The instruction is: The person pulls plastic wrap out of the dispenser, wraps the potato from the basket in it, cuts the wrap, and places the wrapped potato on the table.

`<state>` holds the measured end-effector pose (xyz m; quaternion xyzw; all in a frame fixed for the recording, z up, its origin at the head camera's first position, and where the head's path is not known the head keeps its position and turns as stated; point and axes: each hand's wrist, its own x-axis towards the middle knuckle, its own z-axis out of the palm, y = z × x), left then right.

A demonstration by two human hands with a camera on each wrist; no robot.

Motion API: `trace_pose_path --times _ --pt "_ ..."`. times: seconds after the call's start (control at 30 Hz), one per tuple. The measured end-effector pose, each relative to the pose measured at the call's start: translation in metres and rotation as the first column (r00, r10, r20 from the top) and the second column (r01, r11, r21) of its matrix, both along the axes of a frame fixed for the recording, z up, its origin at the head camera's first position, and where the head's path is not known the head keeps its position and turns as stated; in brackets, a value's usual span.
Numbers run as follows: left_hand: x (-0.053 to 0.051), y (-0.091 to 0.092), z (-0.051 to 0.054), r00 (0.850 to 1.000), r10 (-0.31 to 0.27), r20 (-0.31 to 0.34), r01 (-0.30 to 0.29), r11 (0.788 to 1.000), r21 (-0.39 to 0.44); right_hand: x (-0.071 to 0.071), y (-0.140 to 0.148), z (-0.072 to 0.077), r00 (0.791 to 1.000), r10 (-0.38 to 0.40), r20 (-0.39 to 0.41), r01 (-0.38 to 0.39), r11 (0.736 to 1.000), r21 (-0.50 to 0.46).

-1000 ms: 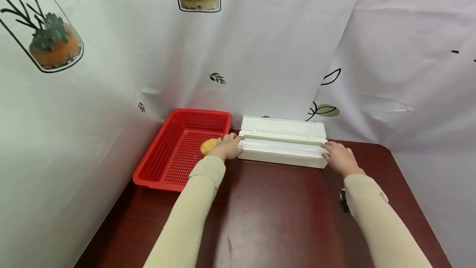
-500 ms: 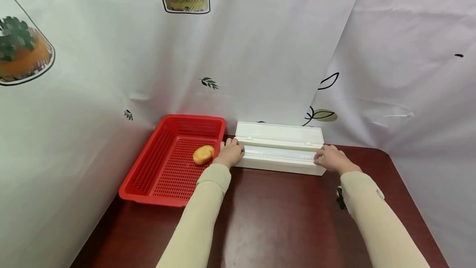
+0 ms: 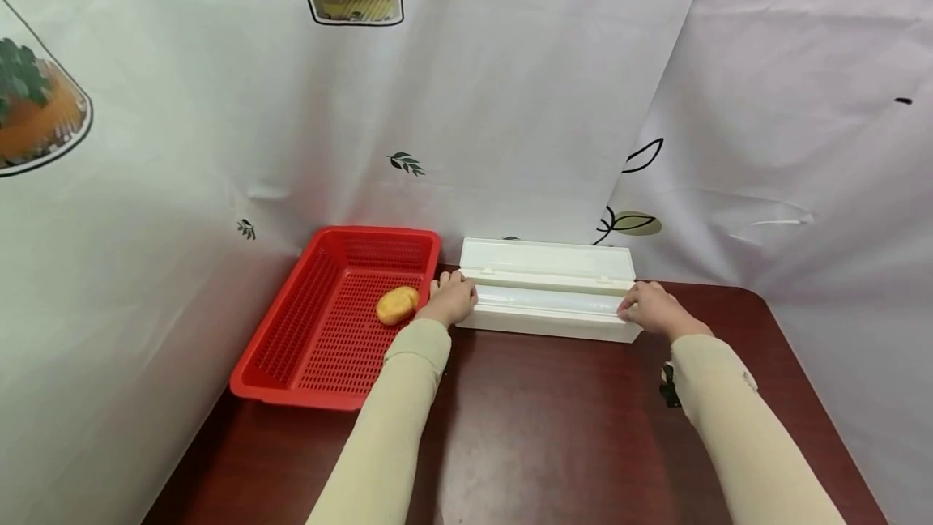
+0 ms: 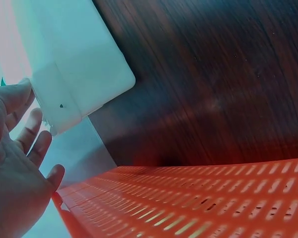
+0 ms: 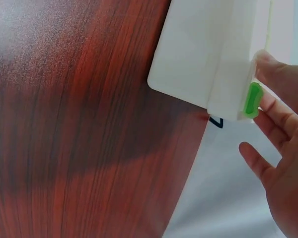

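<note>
White box (image 3: pixel 550 324), lid (image 3: pixel 547 258) up, pale roll (image 3: pixel 547 300) inside, left hand (image 3: pixel 450 299) and right hand (image 3: pixel 656 310) kinda pinching the box ends

From the head we look down at the far edge of the table (image 3: pixel 539 420); each wrist view, closer, shares one end of the white box (image 3: pixel 550 326).
</note>
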<state>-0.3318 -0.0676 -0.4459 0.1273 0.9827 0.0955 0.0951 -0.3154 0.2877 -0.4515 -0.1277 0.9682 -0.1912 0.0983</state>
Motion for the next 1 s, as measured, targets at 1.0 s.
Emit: trace_pose_path --times 1.0 --pt "-0.012 0.0 -0.011 0.979 0.2 0.039 -0.202 0.937 0.283 0.004 -0.008 -0.012 0.968 -0.176 -0.179 0.169 0.984 -0.05"
